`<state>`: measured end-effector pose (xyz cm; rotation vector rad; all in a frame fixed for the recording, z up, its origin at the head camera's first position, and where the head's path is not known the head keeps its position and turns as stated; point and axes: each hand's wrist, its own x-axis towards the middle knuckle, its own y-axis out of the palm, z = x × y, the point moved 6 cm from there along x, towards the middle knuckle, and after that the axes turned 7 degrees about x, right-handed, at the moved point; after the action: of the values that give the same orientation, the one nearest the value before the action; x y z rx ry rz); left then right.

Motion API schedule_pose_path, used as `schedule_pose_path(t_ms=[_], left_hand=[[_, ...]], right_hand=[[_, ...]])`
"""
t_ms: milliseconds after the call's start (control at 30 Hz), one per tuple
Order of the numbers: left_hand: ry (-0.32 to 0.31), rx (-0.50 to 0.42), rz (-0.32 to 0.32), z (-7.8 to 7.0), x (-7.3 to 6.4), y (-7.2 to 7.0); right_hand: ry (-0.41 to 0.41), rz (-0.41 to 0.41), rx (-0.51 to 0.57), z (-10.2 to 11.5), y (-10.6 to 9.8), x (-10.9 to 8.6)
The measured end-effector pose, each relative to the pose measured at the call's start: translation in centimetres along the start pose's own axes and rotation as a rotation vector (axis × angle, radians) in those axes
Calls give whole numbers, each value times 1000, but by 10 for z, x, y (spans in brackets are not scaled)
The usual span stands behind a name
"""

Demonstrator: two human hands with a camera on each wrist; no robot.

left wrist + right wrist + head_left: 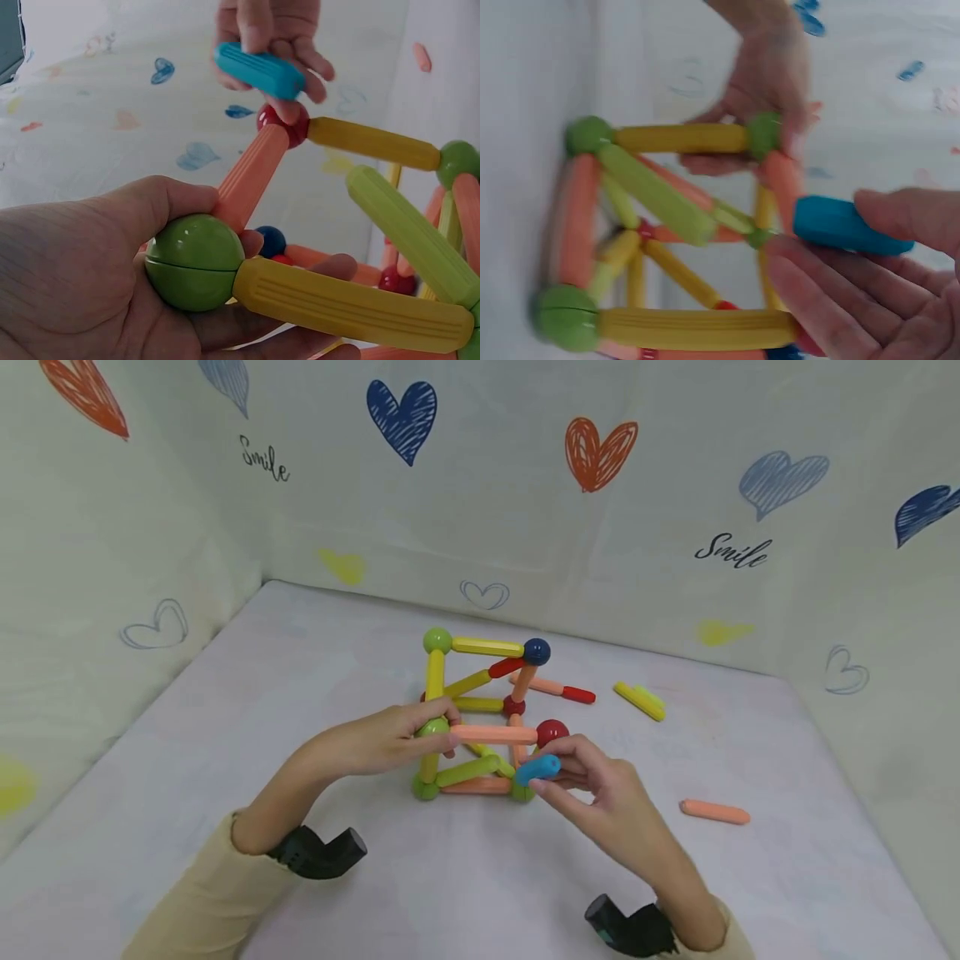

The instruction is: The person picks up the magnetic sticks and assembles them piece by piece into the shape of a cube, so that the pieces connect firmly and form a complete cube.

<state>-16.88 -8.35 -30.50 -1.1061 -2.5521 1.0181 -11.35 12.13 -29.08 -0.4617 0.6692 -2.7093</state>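
A frame of coloured sticks and balls stands on the table, with a yellow stick point(487, 647) along its far top edge. My left hand point(401, 735) grips its near left corner at a green ball point(196, 262), thumb on the orange stick point(251, 180) that joins it. That stick runs across to a red ball point(552, 732) at the near right corner. Beside this red ball my right hand point(600, 785) pinches a short blue stick point(538, 768) between thumb and fingers. A light green stick point(409, 232) slants up inside the frame, its upper end free.
Behind the frame at right lie an orange stick and a red stick point(579, 695). Farther right are yellow and light green sticks point(640, 700) side by side. A loose orange stick point(715, 812) lies right of my right hand. A heart-printed cloth point(517, 510) hangs behind the table.
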Motion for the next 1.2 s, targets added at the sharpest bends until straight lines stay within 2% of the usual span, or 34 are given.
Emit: schedule_pose_path(t_ms=[67,167,300,400,633,900,1033,1200], left_hand=[[-2,6,0,0,0,1],[-4,15,-3,0,1,1],[-6,19,-8,-1,0,0],[-5,20,-11,-2,0,0],[-4,20,-16,-2,1,0],[-19,11,-12,-2,0,1],[-16,11,-12,-1,0,1],[-6,19,-15,0,0,1]], right_hand=[[8,-89,-1,-10,12,-3],[-32,-230,28,-23,26,-9],[-101,-333,73,-32,39,-12],[-93,-356,92,-37,45,-9],[11,-342,168,-44,52,-4],[45,-368,295,-45,55,-6],[9,-404,339,-42,54,-8],[-115,-441,295,-33,48,-10]])
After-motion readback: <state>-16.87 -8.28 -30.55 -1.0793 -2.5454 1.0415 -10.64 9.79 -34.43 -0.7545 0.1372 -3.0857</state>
